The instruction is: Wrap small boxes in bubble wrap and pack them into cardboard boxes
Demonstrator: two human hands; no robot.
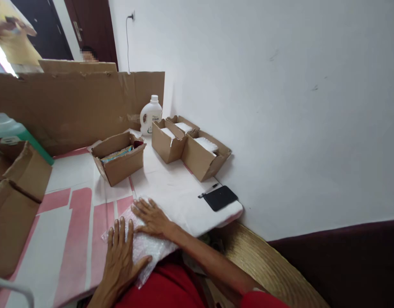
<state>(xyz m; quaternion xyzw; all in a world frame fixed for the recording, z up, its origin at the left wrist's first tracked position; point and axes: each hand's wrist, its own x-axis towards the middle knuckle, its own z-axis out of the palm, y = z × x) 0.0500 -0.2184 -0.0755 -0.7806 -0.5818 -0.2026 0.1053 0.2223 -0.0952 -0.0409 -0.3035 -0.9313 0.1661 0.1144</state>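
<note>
A sheet of clear bubble wrap (144, 246) lies at the table's front edge, one corner hanging over it. My left hand (120, 254) rests flat on its left side, fingers pointing away from me and thumb out to the right. Farther back, my right hand (152, 220) lies on the upper part of the sheet with its fingers spread. Neither hand grips anything. Whether something lies under the wrap, I cannot tell.
Beyond my hands stands a cardboard box (124, 169) holding colourful packets. Several boxes with white contents (201, 160) sit near the wall, beside a white jug (151, 115). A black pouch (220, 197) lies right. Boxes (13, 214) and a green container (36, 143) stand left. A cardboard panel (88, 102) closes the back; people are beyond.
</note>
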